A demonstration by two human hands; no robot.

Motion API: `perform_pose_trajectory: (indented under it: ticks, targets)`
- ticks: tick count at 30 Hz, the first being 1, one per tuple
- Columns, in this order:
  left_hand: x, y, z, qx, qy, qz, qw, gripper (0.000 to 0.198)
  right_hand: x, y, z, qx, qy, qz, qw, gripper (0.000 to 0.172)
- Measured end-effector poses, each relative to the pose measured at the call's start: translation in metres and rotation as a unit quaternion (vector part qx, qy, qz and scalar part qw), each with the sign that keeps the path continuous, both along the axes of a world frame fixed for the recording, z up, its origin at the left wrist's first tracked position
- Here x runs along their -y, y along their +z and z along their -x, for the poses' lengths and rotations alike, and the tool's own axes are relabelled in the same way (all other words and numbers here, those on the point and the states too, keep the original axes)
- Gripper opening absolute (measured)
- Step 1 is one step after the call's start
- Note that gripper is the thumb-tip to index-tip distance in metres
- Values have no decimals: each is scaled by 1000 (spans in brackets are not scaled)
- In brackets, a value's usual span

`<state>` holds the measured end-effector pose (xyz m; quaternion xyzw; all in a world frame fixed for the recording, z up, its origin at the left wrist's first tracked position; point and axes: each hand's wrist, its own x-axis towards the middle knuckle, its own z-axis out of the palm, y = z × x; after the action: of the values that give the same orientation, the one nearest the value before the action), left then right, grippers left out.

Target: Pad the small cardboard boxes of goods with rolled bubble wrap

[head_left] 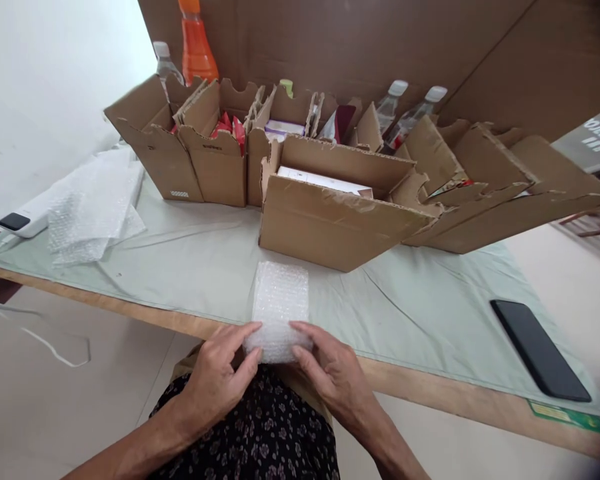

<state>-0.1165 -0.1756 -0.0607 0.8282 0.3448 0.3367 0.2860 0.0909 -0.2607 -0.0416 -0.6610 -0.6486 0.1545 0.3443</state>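
Near end of bubble wrap [283, 293] is held between fingers of left hand [223, 360] and right hand [334, 367]; pressure best made even, layers beyond fingers aligned on bench [195, 233].

You hold a translucent white, rectangular piece of plastic bubble wrap [282, 293] by both sides; its thick, rounded near end sits within your grip, the rest extending straight beyond it.

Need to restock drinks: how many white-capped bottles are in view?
3. One bottle is at the left, beside the orange bottle; a second bottle and a third bottle are side by side, right of the middle. Others may be hidden by the boxes.
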Motion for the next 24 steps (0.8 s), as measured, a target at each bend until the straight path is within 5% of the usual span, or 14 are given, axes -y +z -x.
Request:
perform_pose_trajectory:
  ticks: [3, 5, 9, 14, 17, 21, 24]
  targets:
    - [-9, 1, -3, -69, 21, 62, 995, 35, 11, 3, 3, 102, -75, -153, 980, 35]
    - [-15, 4, -6, -111, 8, 87, 990, 40, 18, 3, 7, 146, -31, -173, 973, 35]
    - [-24, 7, -14, -170, -23, 83, 982, 42, 11, -5, 12, 206, 89, -68, 972, 32]
    - [-26, 12, -7, -129, -36, -29, 991, 42, -10, -11, 0, 168, 118, -27, 978, 26]
    - [-21, 17, 3, -93, -94, -99, 986, 43, -17, -3, -8, 113, 142, -21, 983, 25]
    - [-17, 10, 6, -115, -170, -101, 973, 48, -19, 7, -12, 76, 179, 31, 980, 21]
    - [-19, 1, 5, -133, -181, -100, 969, 54, -15, 7, -10, 117, 189, 49, 974, 34]
